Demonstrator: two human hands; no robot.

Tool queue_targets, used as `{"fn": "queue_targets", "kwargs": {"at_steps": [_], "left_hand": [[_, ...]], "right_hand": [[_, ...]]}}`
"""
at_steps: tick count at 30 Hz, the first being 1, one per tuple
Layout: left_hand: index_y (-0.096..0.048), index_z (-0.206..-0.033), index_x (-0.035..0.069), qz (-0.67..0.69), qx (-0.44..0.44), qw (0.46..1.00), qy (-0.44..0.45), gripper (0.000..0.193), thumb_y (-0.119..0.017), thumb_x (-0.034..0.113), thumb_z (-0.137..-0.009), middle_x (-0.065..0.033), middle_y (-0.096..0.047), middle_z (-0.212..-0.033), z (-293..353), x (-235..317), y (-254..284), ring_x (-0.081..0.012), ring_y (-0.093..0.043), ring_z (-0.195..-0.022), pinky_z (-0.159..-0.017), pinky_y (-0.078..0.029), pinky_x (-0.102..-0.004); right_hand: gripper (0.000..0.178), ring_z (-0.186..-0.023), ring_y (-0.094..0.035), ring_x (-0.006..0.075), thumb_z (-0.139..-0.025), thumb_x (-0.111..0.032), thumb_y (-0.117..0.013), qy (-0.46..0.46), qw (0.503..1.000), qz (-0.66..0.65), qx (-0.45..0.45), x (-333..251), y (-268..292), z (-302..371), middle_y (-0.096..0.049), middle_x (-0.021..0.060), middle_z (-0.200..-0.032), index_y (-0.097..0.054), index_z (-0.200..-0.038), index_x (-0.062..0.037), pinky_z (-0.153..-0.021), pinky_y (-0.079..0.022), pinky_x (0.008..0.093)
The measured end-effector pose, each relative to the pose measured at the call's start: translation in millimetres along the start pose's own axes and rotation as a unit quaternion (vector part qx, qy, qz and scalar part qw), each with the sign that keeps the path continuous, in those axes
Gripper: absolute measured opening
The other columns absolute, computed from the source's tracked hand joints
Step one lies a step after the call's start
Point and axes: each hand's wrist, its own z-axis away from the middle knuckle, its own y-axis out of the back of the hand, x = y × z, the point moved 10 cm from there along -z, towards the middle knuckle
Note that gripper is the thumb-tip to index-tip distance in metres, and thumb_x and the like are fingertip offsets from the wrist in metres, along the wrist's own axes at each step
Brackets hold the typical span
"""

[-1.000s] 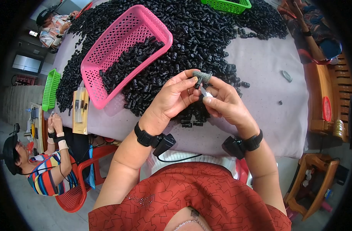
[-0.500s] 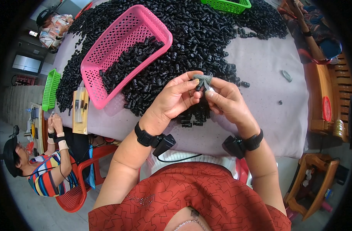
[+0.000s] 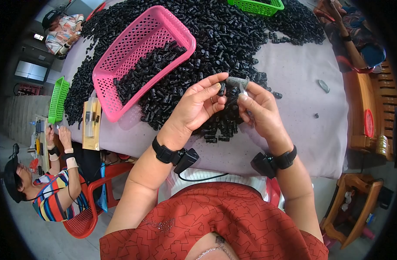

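My left hand (image 3: 192,104) pinches a small black cylindrical plastic part (image 3: 222,89) between thumb and fingers, upright above the pile. My right hand (image 3: 262,110) is closed on a greyish-green, rough-looking strip (image 3: 238,81), which reaches across to my left fingertips. Something pale and shiny shows under the right thumb; its kind is hidden. Beneath and beyond both hands spreads a big heap of similar black parts (image 3: 224,47). To the left, a pink perforated plastic basket (image 3: 150,82) lies tilted on the heap, with black parts inside it.
A grey cloth covers the table (image 3: 298,130). On it at right lie a greyish oval piece (image 3: 323,85) and a dark bit (image 3: 316,115). Green baskets (image 3: 58,102) stand at far left and at the back. Co-workers (image 3: 55,190) sit around the table. A wooden chair (image 3: 359,203) stands at right.
My hands have moved slightly apart, the right one rightward. The strip now stretches out sideways, and the black part in my left fingers shows more clearly.
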Motion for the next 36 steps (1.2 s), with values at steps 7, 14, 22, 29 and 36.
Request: {"fn": "queue_targets", "kwargs": {"at_steps": [7, 14, 22, 29, 36], "left_hand": [[-0.056, -0.124, -0.001, -0.036, 0.044, 0.998, -0.039, 0.029, -0.055, 0.009, -0.096, -0.0085, -0.065, -0.099, 1, 11, 10, -0.0134, -0.065, -0.081, -0.072, -0.059, -0.0245], [-0.059, -0.117, 0.001, -0.013, 0.005, 0.999, -0.051, 0.026, -0.061, 0.012, -0.094, -0.0079, -0.065, -0.097, 0, 12, 8, -0.0131, -0.064, -0.078, -0.070, -0.057, -0.0234], [-0.061, -0.115, 0.000, -0.021, 0.005, 0.998, -0.052, 0.027, -0.062, 0.016, -0.094, -0.0081, -0.065, -0.095, -1, 13, 12, -0.0129, -0.063, -0.075, -0.068, -0.056, -0.0228], [-0.060, -0.117, -0.002, -0.014, 0.017, 0.998, -0.055, 0.029, -0.059, 0.017, -0.096, -0.0107, -0.066, -0.095, 0, 13, 16, -0.0144, -0.065, -0.075, -0.064, -0.058, -0.0239], [-0.058, -0.121, -0.002, -0.023, 0.042, 0.998, -0.039, 0.029, -0.058, 0.013, -0.096, -0.0114, -0.066, -0.099, 3, 15, 4, -0.0147, -0.065, -0.079, -0.067, -0.058, -0.0238]], "right_hand": [[0.026, -0.052, -0.045, 0.0041, -0.096, -0.015, -0.058, -0.004, 1.000, -0.016, 0.007, 7, 5, -3, -0.053, -0.0019, -0.071, -0.057, -0.117, 0.0004, -0.044, -0.032, 0.0179], [0.027, -0.052, -0.045, 0.0040, -0.096, -0.016, -0.058, -0.002, 1.000, -0.014, 0.001, 7, 4, -4, -0.053, -0.0025, -0.071, -0.058, -0.118, 0.0005, -0.043, -0.031, 0.0184], [0.015, -0.051, -0.045, 0.0044, -0.096, -0.017, -0.058, -0.006, 1.000, 0.001, -0.006, 8, 2, -4, -0.053, -0.0022, -0.068, -0.057, -0.096, -0.0018, -0.043, -0.031, 0.0190], [0.015, -0.051, -0.046, 0.0042, -0.096, -0.017, -0.059, -0.011, 1.000, 0.011, -0.008, 8, 1, -3, -0.053, -0.0022, -0.069, -0.057, -0.096, -0.0027, -0.043, -0.031, 0.0191], [0.022, -0.052, -0.046, 0.0037, -0.095, -0.015, -0.059, -0.003, 1.000, 0.015, -0.011, 4, -2, -1, -0.053, -0.0028, -0.069, -0.057, -0.112, -0.0008, -0.043, -0.031, 0.0188]]}}
